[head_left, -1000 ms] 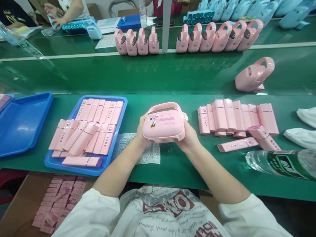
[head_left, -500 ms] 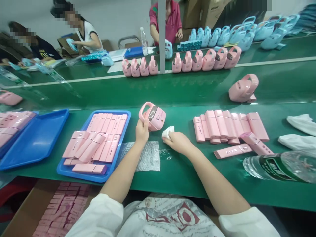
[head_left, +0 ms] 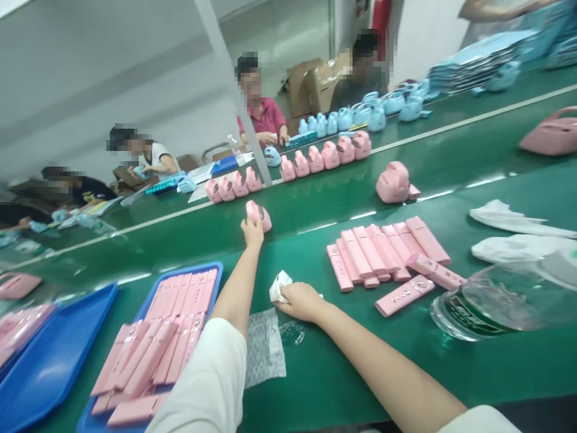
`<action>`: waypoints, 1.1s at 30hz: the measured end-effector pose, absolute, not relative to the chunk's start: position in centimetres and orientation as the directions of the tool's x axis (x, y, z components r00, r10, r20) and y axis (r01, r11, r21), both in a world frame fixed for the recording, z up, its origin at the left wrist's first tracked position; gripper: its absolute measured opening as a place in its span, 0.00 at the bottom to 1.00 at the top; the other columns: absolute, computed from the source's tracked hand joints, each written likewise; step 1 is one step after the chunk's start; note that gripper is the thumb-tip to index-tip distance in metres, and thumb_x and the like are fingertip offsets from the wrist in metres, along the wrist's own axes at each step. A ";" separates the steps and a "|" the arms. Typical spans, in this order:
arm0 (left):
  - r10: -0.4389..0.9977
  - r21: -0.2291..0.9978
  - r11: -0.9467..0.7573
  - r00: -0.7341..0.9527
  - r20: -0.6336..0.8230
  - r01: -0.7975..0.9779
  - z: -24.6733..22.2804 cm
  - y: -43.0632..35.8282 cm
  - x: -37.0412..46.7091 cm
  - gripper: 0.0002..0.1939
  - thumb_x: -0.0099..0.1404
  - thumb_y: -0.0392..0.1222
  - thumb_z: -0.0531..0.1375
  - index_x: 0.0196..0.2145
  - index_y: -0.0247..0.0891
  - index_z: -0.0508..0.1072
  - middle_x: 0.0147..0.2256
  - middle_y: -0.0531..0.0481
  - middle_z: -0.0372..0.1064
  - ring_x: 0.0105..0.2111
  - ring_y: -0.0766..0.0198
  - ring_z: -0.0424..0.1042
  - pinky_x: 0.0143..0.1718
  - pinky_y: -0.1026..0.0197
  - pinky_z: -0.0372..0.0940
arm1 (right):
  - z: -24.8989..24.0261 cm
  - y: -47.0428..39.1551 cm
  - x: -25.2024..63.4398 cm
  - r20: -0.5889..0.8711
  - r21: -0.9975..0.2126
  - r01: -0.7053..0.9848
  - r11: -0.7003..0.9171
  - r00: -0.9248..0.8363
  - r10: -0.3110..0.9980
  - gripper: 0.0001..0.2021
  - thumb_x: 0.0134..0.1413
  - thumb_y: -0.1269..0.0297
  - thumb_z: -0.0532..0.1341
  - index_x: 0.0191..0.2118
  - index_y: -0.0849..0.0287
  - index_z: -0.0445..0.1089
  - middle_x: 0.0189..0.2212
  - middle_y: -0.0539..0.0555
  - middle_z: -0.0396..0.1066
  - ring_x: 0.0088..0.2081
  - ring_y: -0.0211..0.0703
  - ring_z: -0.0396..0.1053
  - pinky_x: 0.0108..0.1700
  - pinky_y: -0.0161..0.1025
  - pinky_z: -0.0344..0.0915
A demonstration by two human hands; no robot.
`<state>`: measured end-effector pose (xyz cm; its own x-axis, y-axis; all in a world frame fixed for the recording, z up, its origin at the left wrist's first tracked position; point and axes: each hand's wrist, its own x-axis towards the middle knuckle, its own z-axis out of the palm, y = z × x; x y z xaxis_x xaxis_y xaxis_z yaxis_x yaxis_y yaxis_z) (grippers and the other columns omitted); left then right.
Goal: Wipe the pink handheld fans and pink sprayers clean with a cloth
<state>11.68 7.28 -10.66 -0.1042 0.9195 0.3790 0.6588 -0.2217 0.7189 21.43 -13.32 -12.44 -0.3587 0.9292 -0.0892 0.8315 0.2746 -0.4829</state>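
Note:
My left hand (head_left: pixel 252 233) is stretched forward and closed on a small pink plastic device with a loop handle (head_left: pixel 265 221), which has a dark window. It is held at the far side of the green table, below the row of similar pink devices (head_left: pixel 315 160). My right hand (head_left: pixel 301 300) pinches a crumpled white cloth (head_left: pixel 280 285) over the table. Just below that hand lie a sheet of bubble wrap (head_left: pixel 265 352) and a scrap of clear film (head_left: pixel 293 332).
Pink flat bars fill a blue tray (head_left: pixel 219 278) at left, beside another blue tray (head_left: pixel 67 361). More pink bars (head_left: pixel 360 255), a water bottle (head_left: pixel 500 300) and white gloves (head_left: pixel 514 246) lie at right. Beyond a raised ledge, several people work among blue devices (head_left: pixel 345 117).
My left hand has carried the pink device forward, away from me, to near the ledge. My right hand still holds the cloth close to the bubble wrap. The view has tilted and shifted.

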 end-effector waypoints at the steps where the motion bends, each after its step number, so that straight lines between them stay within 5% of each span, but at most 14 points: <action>1: 0.915 0.717 -0.212 -0.121 0.384 0.664 -10.6 7.5 11.8 0.19 0.67 0.47 0.57 0.52 0.36 0.67 0.52 0.43 0.65 0.49 0.56 0.69 0.50 0.47 0.67 | -12.5 -13.1 21.5 -0.074 -0.496 0.823 0.278 -0.360 0.930 0.18 0.61 0.52 0.54 0.41 0.60 0.73 0.40 0.61 0.77 0.41 0.52 0.75 0.37 0.37 0.62; 4: 0.897 0.702 -0.185 -0.174 0.407 0.687 -10.1 7.2 12.2 0.22 0.66 0.47 0.58 0.55 0.36 0.66 0.55 0.43 0.62 0.53 0.52 0.66 0.53 0.43 0.64 | -12.7 -12.6 21.7 -0.045 -0.539 0.794 0.280 -0.359 0.932 0.19 0.60 0.50 0.54 0.40 0.60 0.73 0.39 0.61 0.77 0.40 0.52 0.75 0.37 0.38 0.62; 7: 0.867 0.650 -0.237 -0.145 0.477 0.722 -9.0 5.5 13.3 0.31 0.65 0.44 0.59 0.61 0.33 0.55 0.64 0.36 0.46 0.65 0.40 0.46 0.62 0.34 0.47 | -13.0 -12.3 21.7 -0.042 -0.588 0.766 0.261 -0.351 0.936 0.17 0.59 0.52 0.56 0.39 0.61 0.73 0.39 0.62 0.77 0.41 0.54 0.75 0.38 0.39 0.62; 9: 0.857 0.588 -0.339 -0.017 0.516 0.734 -8.2 3.6 14.9 0.37 0.61 0.41 0.61 0.63 0.30 0.50 0.66 0.32 0.40 0.67 0.41 0.35 0.66 0.37 0.36 | -13.1 -12.2 21.6 -0.042 -0.621 0.744 0.248 -0.347 0.937 0.16 0.60 0.54 0.56 0.40 0.62 0.73 0.40 0.63 0.76 0.42 0.55 0.74 0.39 0.40 0.63; 11: 0.836 0.504 -0.505 0.252 0.487 0.700 -7.9 0.9 17.1 0.37 0.57 0.42 0.64 0.60 0.34 0.55 0.64 0.35 0.48 0.67 0.47 0.41 0.68 0.45 0.37 | -13.3 -12.3 21.7 -0.038 -0.650 0.721 0.239 -0.345 0.938 0.17 0.60 0.55 0.55 0.40 0.63 0.74 0.41 0.64 0.76 0.43 0.57 0.74 0.41 0.42 0.64; 13: 0.685 0.406 -0.720 0.672 0.282 0.563 -8.2 -2.0 19.5 0.46 0.55 0.51 0.64 0.64 0.31 0.49 0.66 0.30 0.42 0.68 0.44 0.38 0.67 0.40 0.36 | -13.4 -12.4 21.8 -0.025 -0.676 0.696 0.242 -0.349 0.937 0.16 0.60 0.57 0.55 0.43 0.63 0.74 0.44 0.64 0.75 0.46 0.58 0.73 0.44 0.45 0.66; 16: 0.481 0.403 -0.791 0.875 -0.056 0.461 -9.0 -5.5 22.6 0.63 0.49 0.64 0.64 0.67 0.30 0.34 0.68 0.27 0.28 0.69 0.39 0.27 0.65 0.33 0.34 | -13.5 -12.7 22.1 0.021 -0.703 0.662 0.260 -0.346 0.938 0.21 0.59 0.58 0.55 0.57 0.59 0.66 0.57 0.59 0.66 0.57 0.57 0.65 0.55 0.47 0.63; 19: 0.418 0.423 -0.793 0.897 -0.145 0.438 -9.5 -6.5 24.2 0.66 0.47 0.67 0.64 0.67 0.31 0.31 0.68 0.28 0.27 0.69 0.40 0.28 0.66 0.35 0.34 | -13.6 -12.8 22.2 0.040 -0.721 0.647 0.247 -0.318 0.947 0.25 0.60 0.58 0.55 0.62 0.59 0.61 0.62 0.57 0.60 0.61 0.57 0.60 0.59 0.47 0.60; 25: 0.456 0.464 -0.780 0.889 -0.041 0.421 -9.4 -3.7 23.1 0.66 0.42 0.59 0.69 0.67 0.30 0.39 0.63 0.27 0.46 0.64 0.38 0.47 0.63 0.39 0.48 | -13.5 -12.6 22.0 -0.030 -0.727 0.660 0.191 -0.308 0.951 0.15 0.58 0.62 0.56 0.45 0.63 0.73 0.43 0.62 0.76 0.44 0.57 0.73 0.41 0.43 0.65; 33: 0.781 0.175 -0.622 0.618 0.084 0.763 -9.1 5.9 19.8 0.57 0.46 0.50 0.68 0.65 0.22 0.45 0.62 0.21 0.47 0.64 0.35 0.47 0.62 0.39 0.48 | -13.7 -11.7 21.6 -0.046 -0.709 0.686 0.162 -0.275 0.960 0.12 0.59 0.59 0.56 0.31 0.61 0.70 0.33 0.60 0.76 0.35 0.46 0.72 0.32 0.35 0.53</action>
